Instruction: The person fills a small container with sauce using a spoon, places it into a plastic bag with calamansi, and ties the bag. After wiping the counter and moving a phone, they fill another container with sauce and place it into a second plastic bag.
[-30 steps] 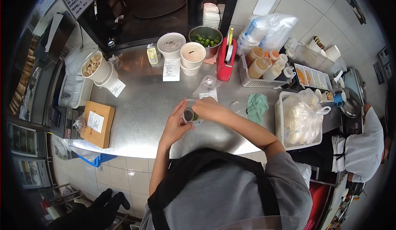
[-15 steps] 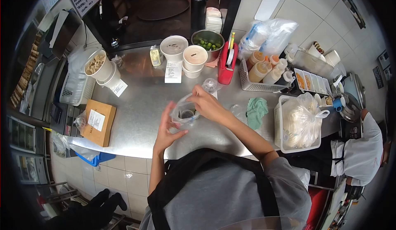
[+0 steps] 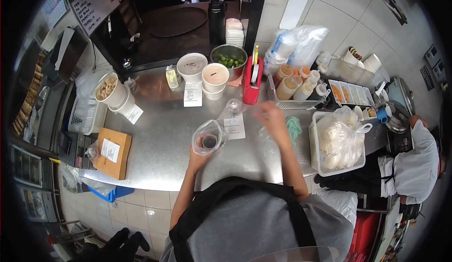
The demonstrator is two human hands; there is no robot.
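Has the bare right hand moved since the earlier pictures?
Yes: the bare right hand has moved rightward, off the clear plastic bag, judged against the red tape dispenser.

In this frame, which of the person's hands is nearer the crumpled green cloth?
Right. The right hand is just left of the green cloth; the left hand is much farther left, holding the open clear plastic bag.
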